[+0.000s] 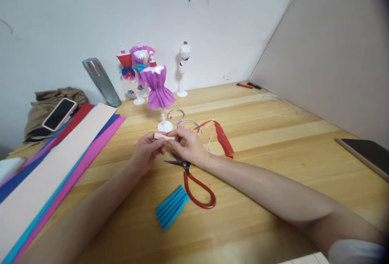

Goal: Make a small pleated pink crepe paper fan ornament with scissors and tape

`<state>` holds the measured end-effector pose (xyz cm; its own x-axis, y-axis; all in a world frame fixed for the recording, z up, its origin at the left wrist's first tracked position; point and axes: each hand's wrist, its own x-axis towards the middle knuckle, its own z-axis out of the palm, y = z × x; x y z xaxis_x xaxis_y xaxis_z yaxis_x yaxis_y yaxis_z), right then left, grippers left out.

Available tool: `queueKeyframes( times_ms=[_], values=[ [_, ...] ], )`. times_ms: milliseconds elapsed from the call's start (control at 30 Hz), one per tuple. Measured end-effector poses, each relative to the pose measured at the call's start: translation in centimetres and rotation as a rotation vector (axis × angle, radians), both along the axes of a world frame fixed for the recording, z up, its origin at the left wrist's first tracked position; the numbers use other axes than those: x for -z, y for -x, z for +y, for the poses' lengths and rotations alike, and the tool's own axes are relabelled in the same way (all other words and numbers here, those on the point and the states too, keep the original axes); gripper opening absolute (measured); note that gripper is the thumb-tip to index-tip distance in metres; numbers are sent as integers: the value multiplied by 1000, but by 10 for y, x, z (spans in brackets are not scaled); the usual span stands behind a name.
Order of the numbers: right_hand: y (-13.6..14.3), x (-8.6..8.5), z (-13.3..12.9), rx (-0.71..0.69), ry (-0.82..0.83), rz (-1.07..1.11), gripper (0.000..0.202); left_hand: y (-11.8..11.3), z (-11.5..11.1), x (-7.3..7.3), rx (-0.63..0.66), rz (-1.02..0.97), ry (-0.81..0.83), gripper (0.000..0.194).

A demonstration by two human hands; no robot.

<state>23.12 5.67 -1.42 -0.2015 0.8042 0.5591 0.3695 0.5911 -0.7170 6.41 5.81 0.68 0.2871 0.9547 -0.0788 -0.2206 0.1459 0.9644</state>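
Observation:
Between my two hands is a small pale pink folded strip [164,136], which looks like crepe paper. My left hand [148,150] pinches its left end, and my right hand [189,144] pinches the right end. Just below my right hand lie red-handled scissors [199,191] with their blades apart. A pleated teal piece [172,207] rests beside the scissors' handles. Right behind my hands stands a mini mannequin in a purple dress [158,88]. A red strip [224,138] and wire rings [188,124] lie close to my right hand.
Long coloured paper sheets [60,162] cover the left side, with a phone [60,114] and brown cloth [39,106] beyond. More mannequins [184,65] and a grey bottle [101,81] stand along the wall. A dark tablet-like device [366,154] lies at right, red and black pens [247,86] at the back.

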Motion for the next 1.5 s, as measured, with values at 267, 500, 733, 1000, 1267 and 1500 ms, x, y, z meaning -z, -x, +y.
queueKeyframes(
  times_ms=[267, 500, 733, 1000, 1267, 1500],
  values=[
    [-1, -1, 2, 0, -19, -22, 13, -1, 2, 4, -37, -63, 10, 33],
    [0, 0, 2, -62, 26, -17, 11, 1, 3, 5, -32, -59, -29, 28],
    [1, -1, 0, -27, 74, 5, 13, 0, 1, 3, -24, -58, -26, 30],
    [1, 1, 0, -16, 69, 13, 13, 0, 2, 9, -21, -38, -70, 27],
    [-1, 6, 4, -6, -71, -57, 17, 0, 4, 10, -49, -47, -67, 28],
    [-1, 9, 5, 0, -98, -104, 13, -1, 2, 9, -48, -47, -38, 32]
  ],
)
